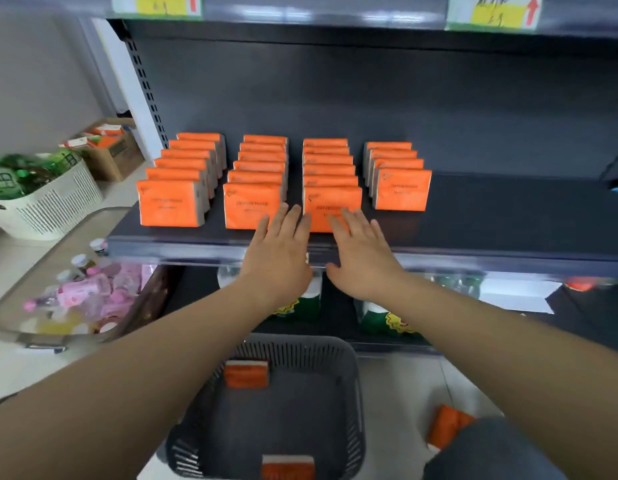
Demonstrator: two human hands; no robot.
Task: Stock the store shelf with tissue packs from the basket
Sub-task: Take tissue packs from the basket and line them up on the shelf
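Orange tissue packs stand upright in rows on the dark shelf (508, 216), with several packs per row. My left hand (283, 251) and my right hand (363, 254) reach over the shelf's front edge with fingers straight, on either side of the front pack of the third row (332, 202). The fingertips are at the pack's lower front; neither hand holds anything. Below, the dark grey basket (349, 375) holds two orange packs, one (247, 374) at its far side and one (288, 467) at its near side. Another orange pack (449, 424) lies on the floor to the right.
A white basket (54, 202) of green items sits at the left, with a cardboard box (117, 154) behind it. A bin of pink bottles (89, 292) stands lower left. Green packages (387, 317) fill the shelf below. The top shelf carries yellow price tags (494, 12).
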